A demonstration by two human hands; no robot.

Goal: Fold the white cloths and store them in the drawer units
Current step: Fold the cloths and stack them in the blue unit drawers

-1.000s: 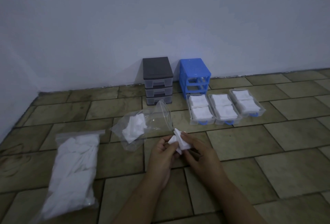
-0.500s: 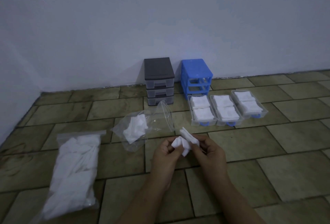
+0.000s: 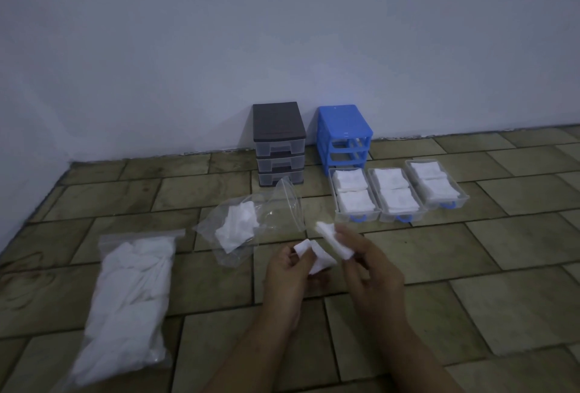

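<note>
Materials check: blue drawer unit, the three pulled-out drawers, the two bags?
Blue drawer unit: moulded plastic, likely; glossy highlight on its top. Pulled-out drawers: clear plastic; the folded cloths show through their walls. Bags: thin clear plastic film, wrinkled and shiny.

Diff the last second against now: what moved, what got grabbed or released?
Both hands kept their grip on the white cloth and drew apart, opening it from a bunched wad into a longer strip; left hand pinches one end, right hand the other. Nothing was let go. The bags, the three pulled-out drawers and both drawer units stayed put.
</note>
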